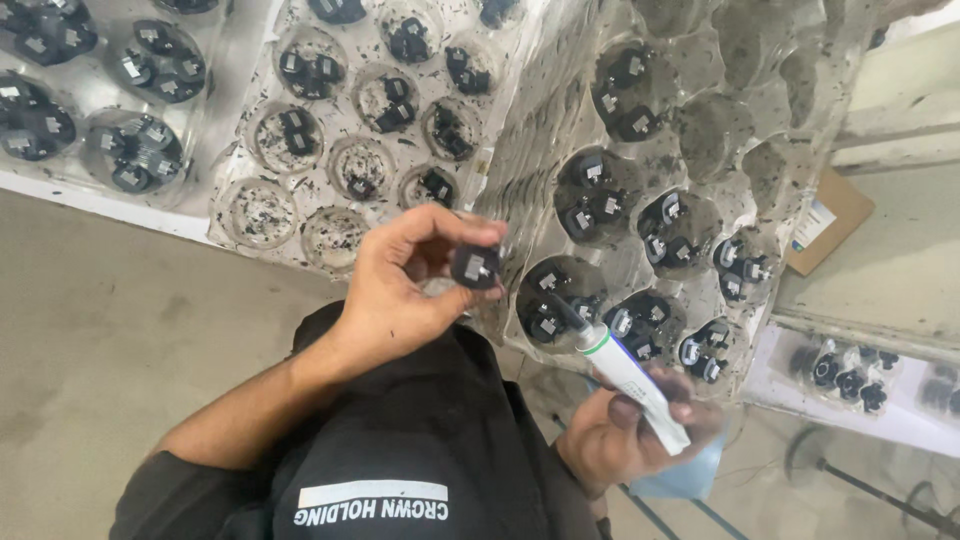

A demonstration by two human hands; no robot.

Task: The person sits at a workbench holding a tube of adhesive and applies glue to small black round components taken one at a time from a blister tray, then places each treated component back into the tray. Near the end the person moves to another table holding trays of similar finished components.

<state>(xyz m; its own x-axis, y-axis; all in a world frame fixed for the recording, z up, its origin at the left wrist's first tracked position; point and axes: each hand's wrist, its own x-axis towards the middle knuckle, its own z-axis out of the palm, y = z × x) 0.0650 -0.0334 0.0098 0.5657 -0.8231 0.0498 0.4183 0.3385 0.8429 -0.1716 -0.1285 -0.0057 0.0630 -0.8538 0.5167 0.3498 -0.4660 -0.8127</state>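
Item 1. Small round black plastic component with a pale metal insert [476, 266]: pinched between thumb and fingertips of the left hand [400, 290], the insert face turned up and outward, a hold that appears meant to keep that face exposed. The fingers [450, 228] are curled over its top edge, the thumb pressed beneath.

Item 2. White squeeze tube with green band and dark tapered nozzle [625, 370]: gripped in the right hand [630, 430], fingers wrapped and pressed together around its lower body. The nozzle is angled up toward the pinched component but is seen apart from it, just beyond the left fingertips.

Item 3. Clear moulded plastic tray with round pockets [700, 120]: set just past the right fingers, tilted. Its nearer pockets are filled with like black components in clusters; the upper pockets are seen empty apart from dark dust.

Item 4. Second clear pocketed tray [240, 205]: lying beyond the left fingers, sparsely filled, flecked with black debris.

Item 5. Third tray of larger pockets [215, 60]: well apart from the left fingers, filled.

Item 6. Brown cardboard piece [845, 215]: far to the right of the right fingers.

Item 7. Black garment with white printed panel [420, 450]: below both hands.
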